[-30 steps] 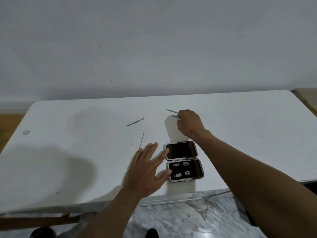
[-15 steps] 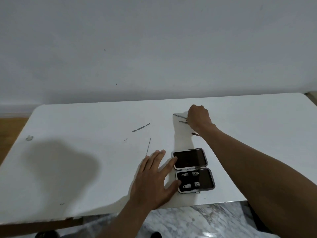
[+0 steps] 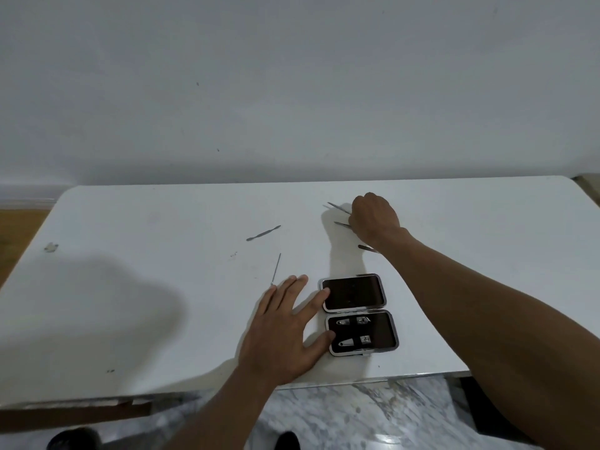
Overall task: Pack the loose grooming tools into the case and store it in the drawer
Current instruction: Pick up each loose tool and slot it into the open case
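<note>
Left hand (image 3: 282,332) lay palm-down on the white table (image 3: 130,287), fingers straight and slightly spread. Its index fingertip touched the left rim of the far half of the open case (image 3: 358,315), and its thumb tip touched the left rim of the near half. The case lay flat just right of those fingers, both halves dark-lined. The near half held two clippers, upper clipper (image 3: 352,321) and lower clipper (image 3: 352,343), each under a strap. A thin needle-like tool (image 3: 276,269) lay just beyond the left hand's outer fingertips, its near end close to them but apart. A flat spatula-ended tool (image 3: 263,232) lay farther out past those fingertips, well apart from both hands. Right hand (image 3: 375,219) was at the far side of the table beyond the case, with its fingers curled under and its knuckles up. The fingertips were hidden. Two slim metal pieces projected leftward from under those curled fingers, an upper pointed tool (image 3: 338,207) and a lower pointed tool (image 3: 342,224). Could not tell whether the fingers were clamped on either one or only resting over them. A further dark-tipped tool (image 3: 368,248) lay on the table just beside the right wrist, on the side toward the case, partly covered by the forearm. Grey wall (image 3: 292,92) stood behind and marble floor (image 3: 373,414) showed below the table edge.
</note>
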Demonstrator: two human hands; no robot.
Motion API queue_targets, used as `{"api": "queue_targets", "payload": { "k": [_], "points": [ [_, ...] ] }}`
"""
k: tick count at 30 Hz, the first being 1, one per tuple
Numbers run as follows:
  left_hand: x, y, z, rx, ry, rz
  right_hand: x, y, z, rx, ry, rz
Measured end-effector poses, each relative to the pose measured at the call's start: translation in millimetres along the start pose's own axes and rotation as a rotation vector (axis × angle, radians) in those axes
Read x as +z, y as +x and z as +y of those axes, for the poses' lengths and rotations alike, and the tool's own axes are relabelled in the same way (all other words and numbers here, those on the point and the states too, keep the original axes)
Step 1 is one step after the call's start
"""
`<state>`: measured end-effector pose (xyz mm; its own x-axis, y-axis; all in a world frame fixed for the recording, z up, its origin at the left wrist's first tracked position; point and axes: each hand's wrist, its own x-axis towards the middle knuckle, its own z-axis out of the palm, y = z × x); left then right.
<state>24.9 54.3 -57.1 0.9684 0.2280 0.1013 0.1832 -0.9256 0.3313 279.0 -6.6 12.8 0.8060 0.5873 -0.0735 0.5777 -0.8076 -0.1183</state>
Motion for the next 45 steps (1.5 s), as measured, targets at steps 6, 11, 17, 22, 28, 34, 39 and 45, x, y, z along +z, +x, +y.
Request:
{"api": "queue_targets", "payload": {
  "k": [6,11,17,22,28,34,39,45],
  "points": [
    [0.5,-0.1,0.0,0.013,0.005,0.015,-14.4,-19.2,7.4,-0.058,-0.039,0.156],
    [1.7,-1.8,-0.1,0.019,0.008,0.022,-19.9,-57.2,20.7,-0.198,-0.029,0.080],
    [6.5,-3.0,-3.2,0.031,0.016,0.030,-17.2,-116.7,32.7,-0.259,0.047,0.000],
    [7.9,-2.6,-5.1,0.036,0.025,0.022,-8.7,-165.4,46.3,-0.338,0.108,0.002],
    [9.2,-2.6,-4.5,0.037,0.035,0.038,-1.0,-189.8,61.4,-0.363,0.095,-0.025],
    [8.9,-1.9,-4.7,0.053,0.036,0.070,-0.7,-196.6,66.1,-0.390,0.077,-0.035],
    [7.7,-1.4,-5.8,0.056,0.029,0.074,-0.8,-193.8,67.8,-0.401,0.062,-0.039],
    [9.1,-1.3,-6.6,0.057,0.036,0.072,1.2,-192.4,69.0,-0.419,0.070,-0.037]
  ]
}}
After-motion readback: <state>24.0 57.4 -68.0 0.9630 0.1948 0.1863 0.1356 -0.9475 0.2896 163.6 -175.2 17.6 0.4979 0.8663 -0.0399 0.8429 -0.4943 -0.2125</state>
